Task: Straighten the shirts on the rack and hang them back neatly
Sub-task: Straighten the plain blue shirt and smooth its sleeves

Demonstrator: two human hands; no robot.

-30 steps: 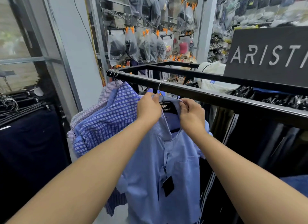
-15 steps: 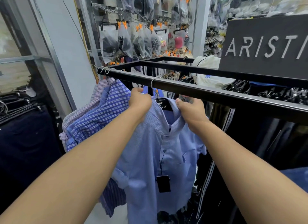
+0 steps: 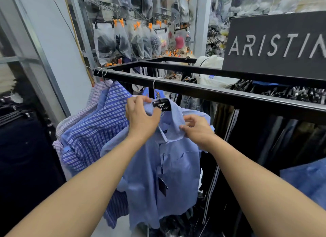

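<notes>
Blue shirt (image 3: 173,168): right hand (image 3: 198,131) slid lower along collar (image 3: 172,123).

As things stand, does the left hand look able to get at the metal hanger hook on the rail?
Probably yes. The left hand grips the light blue shirt at the collar just below the hanger hook, nothing lies between them, and the rail beside the hook is bare.

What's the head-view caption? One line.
Left hand and right hand grip the collar of the light-blue shirt on the black rack.
</notes>
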